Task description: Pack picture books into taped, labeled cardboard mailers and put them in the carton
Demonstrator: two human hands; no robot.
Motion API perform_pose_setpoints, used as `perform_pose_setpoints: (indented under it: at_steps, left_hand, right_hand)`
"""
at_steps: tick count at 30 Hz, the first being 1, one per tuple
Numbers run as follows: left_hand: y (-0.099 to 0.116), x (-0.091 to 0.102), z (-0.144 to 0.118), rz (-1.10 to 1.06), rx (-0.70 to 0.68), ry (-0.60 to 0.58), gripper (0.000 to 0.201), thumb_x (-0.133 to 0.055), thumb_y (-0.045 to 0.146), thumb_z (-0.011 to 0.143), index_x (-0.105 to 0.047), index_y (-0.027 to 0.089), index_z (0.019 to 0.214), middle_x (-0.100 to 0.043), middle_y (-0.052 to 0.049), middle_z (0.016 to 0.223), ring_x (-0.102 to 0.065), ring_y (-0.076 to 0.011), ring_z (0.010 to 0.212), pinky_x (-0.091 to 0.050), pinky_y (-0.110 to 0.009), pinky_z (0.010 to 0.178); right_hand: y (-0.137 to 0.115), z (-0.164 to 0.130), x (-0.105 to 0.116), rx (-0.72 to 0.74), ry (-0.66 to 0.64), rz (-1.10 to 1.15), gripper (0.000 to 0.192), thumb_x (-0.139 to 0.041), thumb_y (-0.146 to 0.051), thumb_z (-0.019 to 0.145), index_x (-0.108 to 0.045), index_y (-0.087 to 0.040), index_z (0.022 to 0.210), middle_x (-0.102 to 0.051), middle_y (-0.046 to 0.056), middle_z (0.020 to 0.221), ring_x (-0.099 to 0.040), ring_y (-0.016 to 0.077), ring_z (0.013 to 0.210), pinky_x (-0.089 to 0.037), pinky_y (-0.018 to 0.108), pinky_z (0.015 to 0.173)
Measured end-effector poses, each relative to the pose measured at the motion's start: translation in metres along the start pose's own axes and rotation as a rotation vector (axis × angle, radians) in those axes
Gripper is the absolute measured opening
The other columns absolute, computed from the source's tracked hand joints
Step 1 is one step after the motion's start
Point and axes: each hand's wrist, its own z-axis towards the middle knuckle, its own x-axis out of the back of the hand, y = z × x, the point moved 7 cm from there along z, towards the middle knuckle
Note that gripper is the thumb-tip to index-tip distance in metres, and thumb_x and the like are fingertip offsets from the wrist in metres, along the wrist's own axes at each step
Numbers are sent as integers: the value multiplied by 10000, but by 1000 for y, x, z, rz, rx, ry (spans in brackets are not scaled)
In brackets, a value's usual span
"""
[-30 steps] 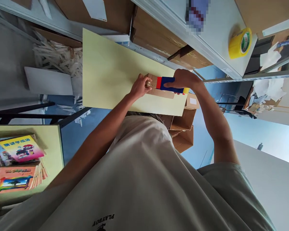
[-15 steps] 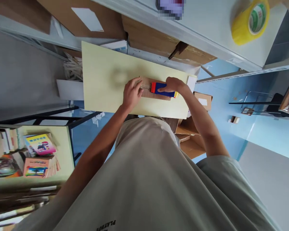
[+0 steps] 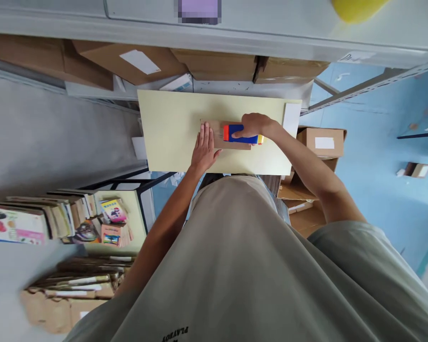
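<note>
My left hand (image 3: 204, 148) lies flat with its fingers stretched out, pressing on the left end of a small flat brown cardboard box (image 3: 231, 145). Wrapped in my right hand (image 3: 256, 125) is a blue tape dispenser (image 3: 240, 134) with a red front end and a yellow rear. It rests on the cardboard, its red end toward my left hand. A short shiny strip of clear tape shows just ahead of the red end. Both hands work over a pale yellow tabletop (image 3: 171, 133). My right palm hides part of the dispenser.
A white sheet (image 3: 291, 118) lies at the table's right end. Behind the table, large cartons (image 3: 221, 65) sit under a grey shelf (image 3: 271, 35). Open cardboard boxes (image 3: 323, 142) stand at the right. Stacked books (image 3: 114, 211) fill a lower table at the left.
My left hand has gone from pinching the tape's end to lying flat on the cardboard. The dispenser stays in my right hand. The head view has turned and shifted.
</note>
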Motion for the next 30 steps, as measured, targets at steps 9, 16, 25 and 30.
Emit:
perform_pose_setpoints:
  at_steps: [9, 16, 25, 30]
  left_hand:
    - [4, 2, 2, 75, -13, -75, 1170, -537, 804, 1136, -268, -51, 1888, -145, -372, 1980, -74, -492, 1905, -120, -711, 1538]
    - [5, 1, 5, 117, 6, -90, 1228, -569, 829, 1112, -241, -61, 1891, -135, -387, 1979, -57, -499, 1904, -136, -709, 1533]
    - [5, 1, 5, 136, 30, -99, 1233, -575, 841, 1102, -241, -38, 1898, -127, -372, 1989, -56, -502, 1904, -143, -714, 1539]
    - [5, 2, 4, 133, 15, -77, 1219, -591, 841, 1095, -258, -7, 1904, -141, -351, 1995, -47, -485, 1907, -134, -692, 1549]
  right_hand:
    - [111, -89, -1, -86, -146, 113, 691, -814, -843, 1014, -897, -160, 946, -807, 135, 750, -787, 295, 775, -623, 425, 790]
    - [151, -109, -32, -154, -179, 215, 662, -802, -824, 1022, -883, -177, 904, -837, 152, 801, -813, 312, 805, -637, 440, 789]
    - [143, -71, -68, -212, -134, 273, 560, -917, -726, 951, -865, -176, 857, -816, 127, 735, -826, 305, 776, -659, 423, 794]
    - [130, -64, -75, -236, -56, 207, 455, -863, -577, 1043, -897, -124, 1040, -849, 157, 832, -844, 324, 888, -642, 423, 858]
